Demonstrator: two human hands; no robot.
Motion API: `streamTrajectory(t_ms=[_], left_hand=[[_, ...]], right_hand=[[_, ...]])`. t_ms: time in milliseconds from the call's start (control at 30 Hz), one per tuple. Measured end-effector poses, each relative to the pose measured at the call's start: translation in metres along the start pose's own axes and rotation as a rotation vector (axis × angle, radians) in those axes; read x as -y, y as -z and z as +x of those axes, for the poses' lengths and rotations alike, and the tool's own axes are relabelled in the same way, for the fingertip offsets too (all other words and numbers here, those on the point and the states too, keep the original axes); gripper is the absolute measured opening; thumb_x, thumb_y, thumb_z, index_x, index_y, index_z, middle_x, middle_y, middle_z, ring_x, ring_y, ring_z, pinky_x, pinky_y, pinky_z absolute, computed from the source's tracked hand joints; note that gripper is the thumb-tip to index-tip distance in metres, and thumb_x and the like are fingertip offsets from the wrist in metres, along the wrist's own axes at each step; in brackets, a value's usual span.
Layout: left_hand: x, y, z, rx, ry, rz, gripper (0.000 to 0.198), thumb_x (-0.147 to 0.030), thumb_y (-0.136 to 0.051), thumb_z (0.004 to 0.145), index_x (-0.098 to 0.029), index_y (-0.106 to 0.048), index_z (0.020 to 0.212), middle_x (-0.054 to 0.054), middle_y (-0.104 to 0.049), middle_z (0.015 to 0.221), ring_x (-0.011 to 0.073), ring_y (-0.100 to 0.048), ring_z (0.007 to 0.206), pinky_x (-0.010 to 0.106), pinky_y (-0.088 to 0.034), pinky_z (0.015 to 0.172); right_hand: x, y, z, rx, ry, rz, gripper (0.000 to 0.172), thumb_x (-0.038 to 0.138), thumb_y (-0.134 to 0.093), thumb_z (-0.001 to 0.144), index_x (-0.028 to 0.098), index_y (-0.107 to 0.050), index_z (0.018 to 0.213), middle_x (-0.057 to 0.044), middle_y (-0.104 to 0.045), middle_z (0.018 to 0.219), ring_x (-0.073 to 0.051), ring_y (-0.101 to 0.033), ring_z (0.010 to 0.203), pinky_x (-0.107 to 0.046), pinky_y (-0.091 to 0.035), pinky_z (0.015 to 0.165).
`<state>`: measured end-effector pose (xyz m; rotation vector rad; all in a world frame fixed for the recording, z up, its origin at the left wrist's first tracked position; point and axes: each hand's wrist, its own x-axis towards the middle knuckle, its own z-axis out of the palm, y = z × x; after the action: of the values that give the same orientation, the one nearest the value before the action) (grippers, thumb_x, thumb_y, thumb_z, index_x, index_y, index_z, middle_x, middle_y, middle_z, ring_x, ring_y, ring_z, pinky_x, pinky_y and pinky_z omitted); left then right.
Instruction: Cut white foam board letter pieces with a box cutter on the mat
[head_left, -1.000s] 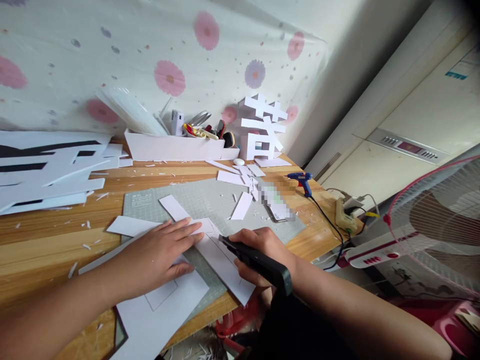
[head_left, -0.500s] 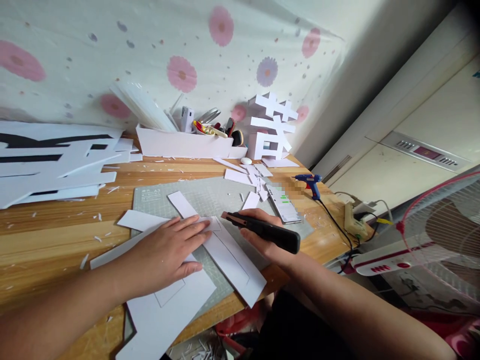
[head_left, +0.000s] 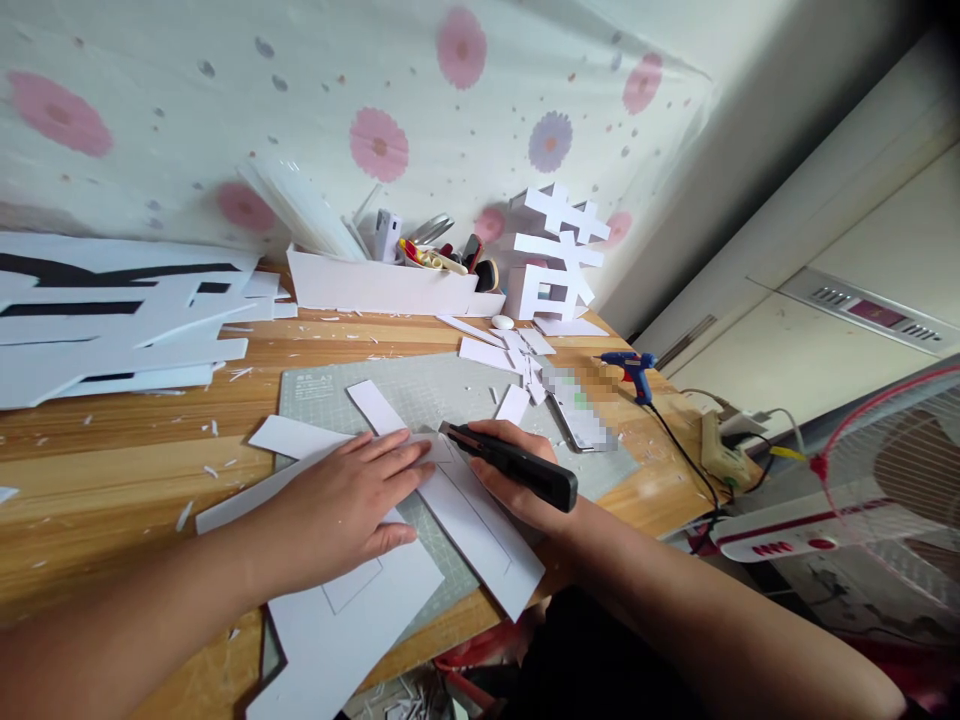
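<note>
My left hand (head_left: 337, 510) lies flat, fingers spread, pressing a white foam-board cutout (head_left: 480, 535) onto a grey-green cutting mat (head_left: 420, 385). My right hand (head_left: 517, 480) grips a black utility knife (head_left: 510, 462). The knife's tip rests at the far end of the white board, just beyond my left fingertips. Pencil outlines show on the board. A larger part of the white board (head_left: 352, 630) runs under my left palm toward the table's near edge.
On the wooden table (head_left: 105, 470) lie white offcuts (head_left: 495, 352), stacked white-and-black boards (head_left: 97, 320) at left, a white tray of tools (head_left: 382, 280), a standing white paper character (head_left: 555, 255), a blue glue gun (head_left: 630, 368) and a power strip (head_left: 720, 450). A fan (head_left: 877, 470) stands at right.
My right hand carried the knife from the board's near end up to its far end, close to my left fingertips. My left hand stayed pressed on the board.
</note>
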<state>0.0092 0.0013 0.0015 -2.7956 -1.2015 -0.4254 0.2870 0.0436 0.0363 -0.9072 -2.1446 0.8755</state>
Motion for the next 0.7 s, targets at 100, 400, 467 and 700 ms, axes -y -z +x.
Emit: streamTrajectory(t_ms=[100, 400, 467, 700], left_hand=[[-0.0003, 0.0007, 0.0007, 0.003, -0.001, -0.01, 0.055, -0.062, -0.058, 0.103, -0.026, -0.065, 0.144, 0.011, -0.065, 0.154, 0.0338, -0.055, 0.146, 0.047, -0.043, 0.118], [-0.0031, 0.0057, 0.0051, 0.114, 0.042, -0.006, 0.055, -0.058, -0.063, 0.101, -0.027, -0.062, 0.147, 0.012, -0.06, 0.158, 0.0391, -0.052, 0.149, 0.054, -0.046, 0.116], [-0.003, 0.0062, 0.0054, 0.132, 0.049, -0.017, 0.056, -0.058, -0.062, 0.101, -0.028, -0.061, 0.149, 0.011, -0.058, 0.16, 0.0407, -0.051, 0.149, 0.055, -0.047, 0.115], [-0.0001, 0.0054, 0.0036, 0.136, 0.042, -0.042, 0.057, -0.06, -0.059, 0.103, -0.029, -0.059, 0.15, 0.009, -0.057, 0.161, 0.0386, -0.048, 0.152, 0.051, -0.044, 0.119]], right_hand=[[0.0003, -0.0005, 0.0003, 0.003, 0.006, 0.0, 0.031, 0.034, -0.067, 0.096, 0.02, -0.069, 0.123, -0.009, -0.081, 0.109, -0.022, -0.077, 0.092, -0.039, -0.065, 0.085], [-0.0017, 0.0032, 0.0041, 0.045, 0.057, -0.097, 0.028, 0.032, -0.067, 0.091, 0.02, -0.069, 0.117, -0.007, -0.08, 0.097, -0.019, -0.076, 0.081, -0.033, -0.061, 0.075], [-0.0005, 0.0042, 0.0031, 0.051, 0.069, -0.111, 0.028, 0.033, -0.068, 0.09, 0.02, -0.069, 0.115, -0.006, -0.08, 0.092, -0.018, -0.074, 0.076, -0.031, -0.06, 0.07], [0.0019, 0.0084, -0.0014, 0.086, 0.132, -0.182, 0.029, 0.031, -0.065, 0.089, 0.019, -0.069, 0.115, -0.006, -0.078, 0.086, -0.018, -0.071, 0.069, -0.03, -0.056, 0.065]])
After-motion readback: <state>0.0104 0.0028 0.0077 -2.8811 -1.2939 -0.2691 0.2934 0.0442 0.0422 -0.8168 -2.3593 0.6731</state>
